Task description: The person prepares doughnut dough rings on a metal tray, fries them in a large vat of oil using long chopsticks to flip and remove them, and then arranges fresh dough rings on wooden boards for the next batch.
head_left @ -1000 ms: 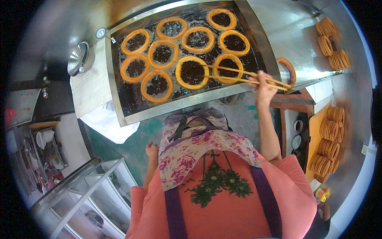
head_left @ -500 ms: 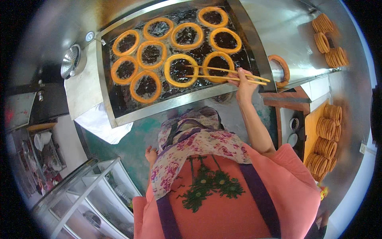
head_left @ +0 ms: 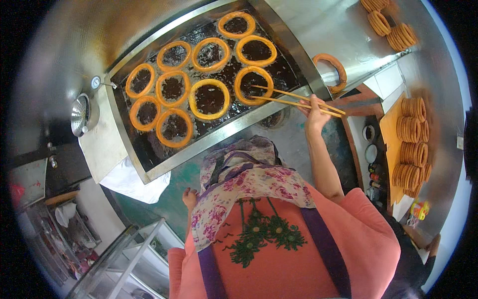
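Note:
My right hand (head_left: 315,114) is closed around a pair of long wooden chopsticks (head_left: 279,100). Their tips are over a golden fried dough ring (head_left: 237,85) at the right front of the fryer. Whether they grip it I cannot tell. To its left floats a yellower dough ring (head_left: 192,99). Several more orange-brown rings lie in the dark oil of the rectangular metal fryer (head_left: 219,135). Down beside my floral apron hangs my left hand (head_left: 189,198), fingers curled, with nothing seen in it.
On the steel counter right of the fryer lies one fried ring (head_left: 342,74). Stacked rings (head_left: 412,129) fill a wooden board farther right. A strainer (head_left: 78,115), dial thermometer (head_left: 95,82) and white cloth (head_left: 137,184) are at left. A metal shelf unit (head_left: 124,264) stands lower left.
The chopsticks have moved from the yellower ring to the ring on its right. The view has turned, so the fryer sits farther left. My left hand still hangs at my side.

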Demonstrator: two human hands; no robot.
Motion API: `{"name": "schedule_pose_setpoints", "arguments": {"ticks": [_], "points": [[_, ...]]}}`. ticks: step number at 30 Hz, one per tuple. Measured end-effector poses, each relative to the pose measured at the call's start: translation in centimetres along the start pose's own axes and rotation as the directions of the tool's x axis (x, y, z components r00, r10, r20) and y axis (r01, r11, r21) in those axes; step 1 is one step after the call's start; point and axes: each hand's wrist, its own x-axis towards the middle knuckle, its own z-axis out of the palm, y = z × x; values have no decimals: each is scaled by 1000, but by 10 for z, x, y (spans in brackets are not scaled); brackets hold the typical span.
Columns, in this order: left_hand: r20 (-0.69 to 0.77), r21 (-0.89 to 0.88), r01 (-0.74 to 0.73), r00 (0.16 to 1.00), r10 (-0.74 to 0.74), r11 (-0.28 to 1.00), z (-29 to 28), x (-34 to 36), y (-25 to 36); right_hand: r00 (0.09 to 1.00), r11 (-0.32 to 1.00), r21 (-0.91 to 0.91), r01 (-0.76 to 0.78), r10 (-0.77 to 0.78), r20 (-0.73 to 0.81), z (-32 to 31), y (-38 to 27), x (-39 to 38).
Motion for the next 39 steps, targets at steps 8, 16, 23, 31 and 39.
{"name": "schedule_pose_setpoints", "arguments": {"ticks": [8, 16, 23, 31, 39], "points": [[71, -26, -5, 997, 7, 1000, 9, -7, 51, 939, 940, 208, -270, 305, -159, -50, 14, -2], [95, 231, -83, 994, 63, 969, 1, 29, 7, 960, 981, 178, -71, 116, -256, -95, -37, -10], [87, 320, -97, 994, 72, 943, 12, 29, 2, 929, 950, -89, 301, -312, -198, -74, -123, -27], [245, -70, -105, 962, 119, 992, -84, 105, -122, 959, 952, 143, 271, -256, -119, 21, -80, -18], [-82, 161, -65, 993, 79, 985, -48, 23, -31, 899, 909, 416, 29, 159, -409, 85, 41, 48]]}}
